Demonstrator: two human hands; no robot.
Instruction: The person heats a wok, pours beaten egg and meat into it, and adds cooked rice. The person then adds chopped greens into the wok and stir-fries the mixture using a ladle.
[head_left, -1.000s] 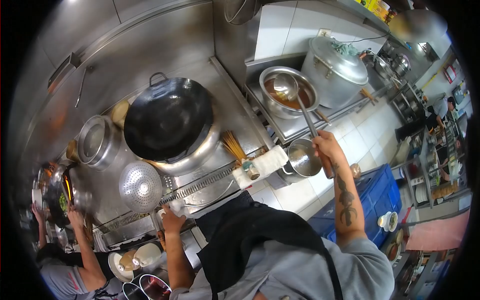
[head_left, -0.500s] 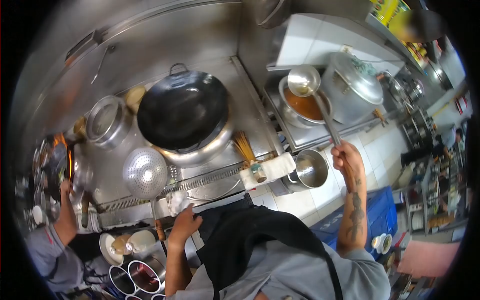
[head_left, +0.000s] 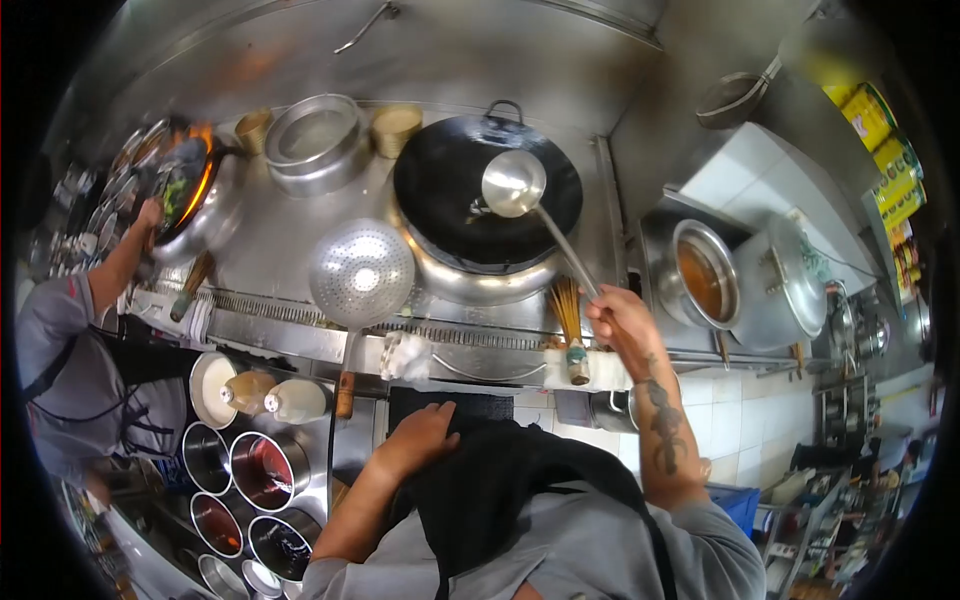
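My right hand (head_left: 622, 318) is closed round the handle of a long steel ladle (head_left: 514, 184). The ladle's bowl hangs over a large black wok (head_left: 440, 190) seated on the steel range. A small shiny patch shows in the wok beside the bowl; whether it is liquid or a reflection I cannot tell. My left hand (head_left: 422, 432) holds nothing and rests by the black apron (head_left: 500, 470), its fingers loosely apart. Nearest to it are a crumpled white cloth (head_left: 405, 357) on the range edge and a perforated skimmer (head_left: 362, 272) with a wooden handle.
A bamboo brush (head_left: 568, 325) lies at the range edge. To the right stand a pot of orange-brown liquid (head_left: 702, 280) and a tall lidded pot (head_left: 785, 285). A co-worker's hand (head_left: 150, 215) is at a flaming wok on the left. Sauce containers (head_left: 268, 470) stand at lower left.
My right hand has carried the ladle left, from above the orange-brown liquid to over the wok. My left hand has drawn back from the white cloth towards the apron. The view has turned.
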